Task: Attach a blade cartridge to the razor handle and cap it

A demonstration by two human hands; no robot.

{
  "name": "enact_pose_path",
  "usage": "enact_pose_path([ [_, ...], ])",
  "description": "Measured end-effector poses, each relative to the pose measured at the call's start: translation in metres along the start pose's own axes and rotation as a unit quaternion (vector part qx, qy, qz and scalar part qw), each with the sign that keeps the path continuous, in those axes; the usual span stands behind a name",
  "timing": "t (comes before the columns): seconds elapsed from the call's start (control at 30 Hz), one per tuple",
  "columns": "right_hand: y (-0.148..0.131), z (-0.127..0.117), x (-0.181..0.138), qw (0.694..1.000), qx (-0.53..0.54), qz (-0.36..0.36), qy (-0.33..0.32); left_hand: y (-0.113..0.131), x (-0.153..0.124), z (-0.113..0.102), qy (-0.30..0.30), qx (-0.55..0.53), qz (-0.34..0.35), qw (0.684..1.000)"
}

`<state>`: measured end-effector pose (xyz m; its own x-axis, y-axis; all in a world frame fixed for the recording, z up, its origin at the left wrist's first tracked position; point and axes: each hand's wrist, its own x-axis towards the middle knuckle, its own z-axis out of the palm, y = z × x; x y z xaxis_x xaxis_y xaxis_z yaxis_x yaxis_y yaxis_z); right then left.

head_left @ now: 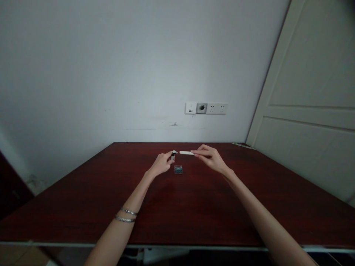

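Note:
My left hand is closed around a small upright object with a silver top and a dark and grey body; its kind is too small to make out. Between the thumb and fingers of my right hand is a flat white stick with a rounded end. The stick points left, its tip close to the silver top with a narrow gap between them. Below and between the hands, a small clear box with dark green contents lies on the dark red table.
Behind the table rises a white wall with a row of sockets and switches. On the right stands a pale panelled door. A thin pale strip lies at the table's far right corner.

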<state>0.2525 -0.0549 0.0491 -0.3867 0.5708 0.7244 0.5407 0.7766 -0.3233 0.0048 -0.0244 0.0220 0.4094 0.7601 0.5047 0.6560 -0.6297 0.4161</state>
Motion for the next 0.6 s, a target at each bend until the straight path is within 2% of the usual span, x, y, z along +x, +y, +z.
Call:
enact_pose_path([
  [0.17, -0.011, 0.008, 0.01, 1.0, 0.016, -0.016, -0.01, 0.003, 0.0, 0.001, -0.01, 0.007, 0.004, 1.0],
  [0.37, 0.003, 0.003, 0.003, 1.0, 0.001, -0.002, -0.015, -0.002, 0.002, -0.006, 0.03, 0.018, 0.005, 0.999],
  [0.6, -0.008, 0.009, 0.011, 0.999, 0.028, -0.036, -0.021, 0.005, 0.001, 0.001, -0.005, 0.011, 0.01, 1.0],
])
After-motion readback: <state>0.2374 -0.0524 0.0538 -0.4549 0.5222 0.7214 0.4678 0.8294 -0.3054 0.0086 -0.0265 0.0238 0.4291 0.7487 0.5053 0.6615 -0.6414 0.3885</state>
